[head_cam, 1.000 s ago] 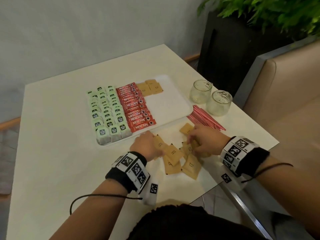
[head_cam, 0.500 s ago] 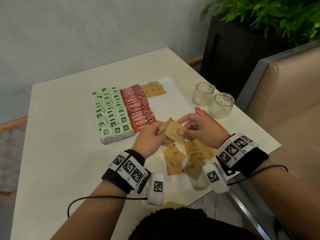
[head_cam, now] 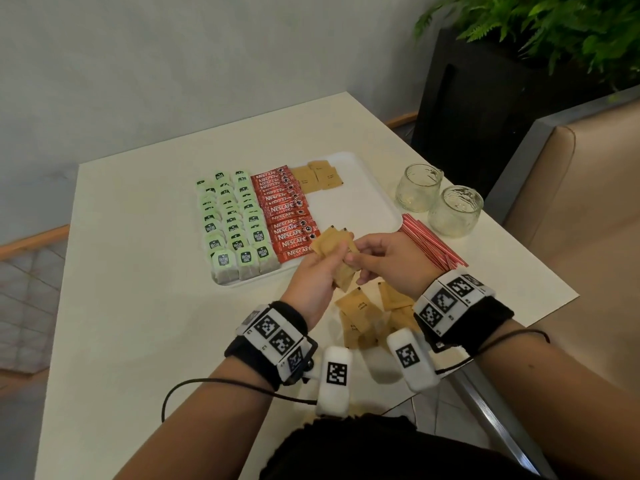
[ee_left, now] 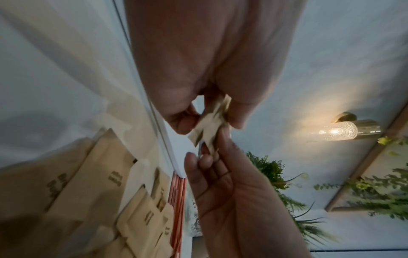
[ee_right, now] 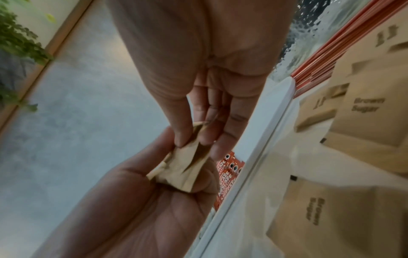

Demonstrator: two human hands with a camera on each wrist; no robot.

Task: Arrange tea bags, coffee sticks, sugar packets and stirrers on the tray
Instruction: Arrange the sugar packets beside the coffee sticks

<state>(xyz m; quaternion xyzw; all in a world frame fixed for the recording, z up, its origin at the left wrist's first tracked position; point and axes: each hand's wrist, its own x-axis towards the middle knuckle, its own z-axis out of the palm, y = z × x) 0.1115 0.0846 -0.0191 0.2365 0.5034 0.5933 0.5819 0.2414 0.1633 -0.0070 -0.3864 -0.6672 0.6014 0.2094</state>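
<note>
- The left hand (head_cam: 313, 271) and right hand (head_cam: 388, 261) meet just above the tray's near rim; each grip pinches a small sheaf of brown sugar packets (head_cam: 332, 245), thumb against fingers, as both wrist views show.
- The step in hand looks like squaring up gathered packets before laying them down.
- Loose sugar packets (head_cam: 360, 306) lie on the worktop (head_cam: 138, 341) beneath the wrists.
- On the tray (head_cam: 363, 202), tea bags (head_cam: 232, 223) and coffee sticks (head_cam: 287, 216) sit in rows; a few placed sugar packets (head_cam: 317, 178) lie at the far end.
- Next likely calls for setting the sheaf on the bare tray beside the coffee sticks.
- The stirrers (head_cam: 433, 244) remain off the tray, near two glass jars (head_cam: 436, 199).
</note>
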